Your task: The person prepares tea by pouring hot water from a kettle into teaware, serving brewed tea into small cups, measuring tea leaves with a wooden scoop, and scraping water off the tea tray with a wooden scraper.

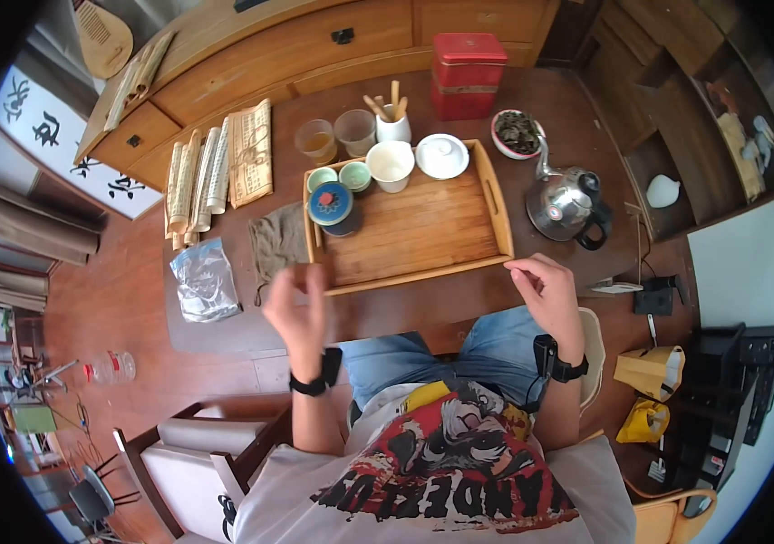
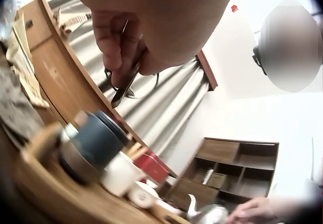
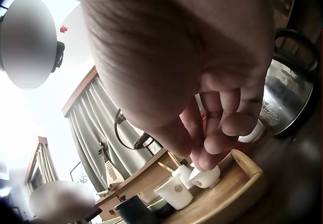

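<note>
My left hand (image 1: 296, 313) is raised at the tray's near left corner, blurred in the head view. Its fingers pinch a slim dark piece (image 2: 118, 100), whose kind I cannot tell. Just beyond it, a dark blue tea canister (image 1: 333, 208) with a patterned lid stands in the wooden tray (image 1: 414, 231). My right hand (image 1: 546, 288) is at the near right corner of the tray, fingers loosely bent, fingertips right at the rim. Along the tray's far side sit two small green cups (image 1: 355, 176), a white cup (image 1: 391, 163) and a lidded white bowl (image 1: 442, 156).
Right of the tray stand a steel kettle (image 1: 561, 207) and a bowl of tea leaves (image 1: 518, 133). Behind are a red tin (image 1: 469, 77), a white tool holder (image 1: 393, 127) and clear cups (image 1: 316, 141). At left lie a grey cloth (image 1: 278, 238), a plastic bag (image 1: 204, 283) and scrolls (image 1: 197, 186).
</note>
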`<state>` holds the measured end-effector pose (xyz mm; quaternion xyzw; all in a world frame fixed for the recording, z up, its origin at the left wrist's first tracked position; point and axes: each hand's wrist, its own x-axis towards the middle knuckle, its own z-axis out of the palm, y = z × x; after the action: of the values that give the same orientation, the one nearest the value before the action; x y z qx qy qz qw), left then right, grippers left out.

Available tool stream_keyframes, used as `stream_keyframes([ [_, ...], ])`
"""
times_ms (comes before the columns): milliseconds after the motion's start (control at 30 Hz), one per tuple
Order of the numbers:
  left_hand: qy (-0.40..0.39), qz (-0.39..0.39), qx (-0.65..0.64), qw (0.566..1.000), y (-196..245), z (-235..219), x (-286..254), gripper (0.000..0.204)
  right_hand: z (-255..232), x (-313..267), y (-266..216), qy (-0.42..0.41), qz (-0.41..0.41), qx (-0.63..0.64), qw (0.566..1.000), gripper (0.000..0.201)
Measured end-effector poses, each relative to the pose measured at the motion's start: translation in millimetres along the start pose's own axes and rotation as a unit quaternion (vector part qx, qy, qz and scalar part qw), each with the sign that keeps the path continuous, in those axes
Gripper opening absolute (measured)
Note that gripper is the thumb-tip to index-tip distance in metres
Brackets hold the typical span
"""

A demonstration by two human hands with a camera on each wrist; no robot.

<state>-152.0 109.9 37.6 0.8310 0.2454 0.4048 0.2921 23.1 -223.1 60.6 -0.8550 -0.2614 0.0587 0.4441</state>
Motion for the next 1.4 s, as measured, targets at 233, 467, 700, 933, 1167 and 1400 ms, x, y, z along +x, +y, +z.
stream_keyframes([
  [233,-0.204,0.119,-0.046,0.971,71,112,-9,0.009,-4,8,19,-0.042,-0.038,0.032,0.998,0.013],
  [467,-0.226,0.162,0.067,0.958,88,219,10,0.009,-8,18,44,-0.039,-0.040,0.064,0.996,0.013],
  [700,-0.234,0.128,0.131,0.955,91,246,15,0.010,-11,23,61,-0.074,-0.041,0.087,0.993,0.013],
  [933,-0.221,0.126,0.084,0.963,91,246,14,0.010,-5,46,58,-0.067,-0.048,0.101,0.992,0.012],
  [1167,-0.314,0.136,0.072,0.937,115,199,-31,0.018,10,56,64,0.001,-0.065,0.086,0.994,0.013],
  [1400,-0.349,0.119,0.037,0.929,107,179,-30,0.014,20,49,58,-0.005,-0.046,0.093,0.995,0.013],
])
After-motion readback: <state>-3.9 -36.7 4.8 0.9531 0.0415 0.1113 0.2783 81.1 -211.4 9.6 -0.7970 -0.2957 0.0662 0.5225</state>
